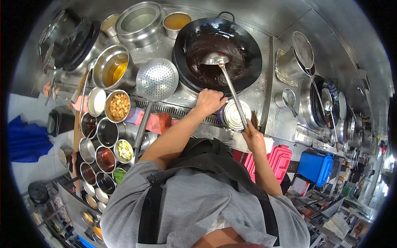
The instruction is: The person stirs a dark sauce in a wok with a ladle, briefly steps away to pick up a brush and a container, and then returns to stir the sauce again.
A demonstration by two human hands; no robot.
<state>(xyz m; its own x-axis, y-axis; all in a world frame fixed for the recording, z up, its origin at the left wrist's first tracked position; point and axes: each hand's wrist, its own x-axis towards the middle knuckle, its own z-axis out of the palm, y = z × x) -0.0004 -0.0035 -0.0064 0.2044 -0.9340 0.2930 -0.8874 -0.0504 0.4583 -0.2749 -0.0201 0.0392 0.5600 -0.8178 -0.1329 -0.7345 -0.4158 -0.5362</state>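
Observation:
A black wok (249, 53) sits on the steel range, with a dark, reddish-brown glossy sauce (215, 77) inside. My left hand (210, 101) is closed at the wok's near edge; what its fingers wrap round there is partly hidden. My right hand (254, 139) grips the long handle of a steel ladle (214, 58). The ladle's bowl rests in the sauce, and its handle slants down to the right over the near rim. Between my hands stands a round tin (237, 115), just below the wok.
Left of the wok lies a perforated skimmer (157, 78). A pot of yellow oil (108, 70), a bowl of brown chunks (119, 106) and several seasoning pots stand further left. Behind are a large steel pot (138, 25) and a broth bowl (176, 20). A strainer (303, 49) is at right.

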